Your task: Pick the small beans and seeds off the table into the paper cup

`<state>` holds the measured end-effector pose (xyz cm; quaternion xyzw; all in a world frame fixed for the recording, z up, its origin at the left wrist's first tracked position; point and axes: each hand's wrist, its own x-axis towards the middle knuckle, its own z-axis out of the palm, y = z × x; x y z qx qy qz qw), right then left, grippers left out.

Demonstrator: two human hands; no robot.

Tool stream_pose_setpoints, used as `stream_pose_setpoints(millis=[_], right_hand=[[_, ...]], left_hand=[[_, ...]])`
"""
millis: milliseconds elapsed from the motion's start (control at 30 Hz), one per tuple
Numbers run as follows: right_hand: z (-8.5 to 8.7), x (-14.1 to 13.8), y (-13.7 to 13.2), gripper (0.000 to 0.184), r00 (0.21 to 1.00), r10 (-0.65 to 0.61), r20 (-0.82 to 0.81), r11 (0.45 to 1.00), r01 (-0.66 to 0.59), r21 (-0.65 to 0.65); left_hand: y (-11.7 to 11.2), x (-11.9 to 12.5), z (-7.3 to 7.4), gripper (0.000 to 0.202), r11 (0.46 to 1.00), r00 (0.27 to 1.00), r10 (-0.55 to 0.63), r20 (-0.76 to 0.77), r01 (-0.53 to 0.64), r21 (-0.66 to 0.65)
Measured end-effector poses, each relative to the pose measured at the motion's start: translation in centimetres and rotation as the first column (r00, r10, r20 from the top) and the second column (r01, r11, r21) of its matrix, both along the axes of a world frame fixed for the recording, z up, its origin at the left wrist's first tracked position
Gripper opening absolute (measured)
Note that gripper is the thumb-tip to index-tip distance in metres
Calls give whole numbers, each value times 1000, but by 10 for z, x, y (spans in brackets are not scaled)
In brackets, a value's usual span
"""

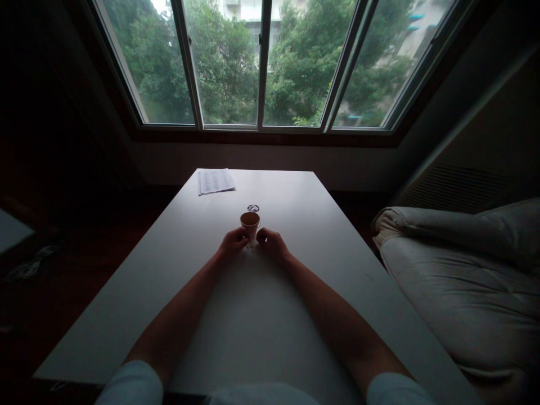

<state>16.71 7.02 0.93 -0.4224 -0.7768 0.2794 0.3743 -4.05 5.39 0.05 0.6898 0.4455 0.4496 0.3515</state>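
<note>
A small pale cup (250, 224) with a brownish inside stands upright at the middle of the white table (253, 315). My left hand (234, 242) has its fingers closed against the cup's left side. To the right of the cup, my right hand (272, 242) is curled with its fingertips pinched together close to the cup wall. Whatever those fingertips may hold is too small to make out. A thin loop shows beside the cup's right rim. Just behind the cup lies a small round thing with a dark rim (253, 208), its kind unclear.
Printed sheets of paper (216, 181) lie at the table's far left corner. A light-coloured padded couch (455, 264) stands along the right side. Beyond the table is a wide window (261, 67). Pale cables (29, 267) lie on the dark floor at left.
</note>
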Motion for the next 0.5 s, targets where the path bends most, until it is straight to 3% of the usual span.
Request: stream_pose_setpoints(millis=[267, 500], right_hand=[[-4, 2, 5, 18, 1000, 5, -26, 1000, -4, 25], [-7, 2, 8, 19, 1000, 13, 1, 999, -13, 33]], left_hand=[[-4, 8, 11, 16, 1000, 982, 21, 188, -17, -22], [-7, 9, 16, 16, 993, 967, 119, 225, -114, -35]])
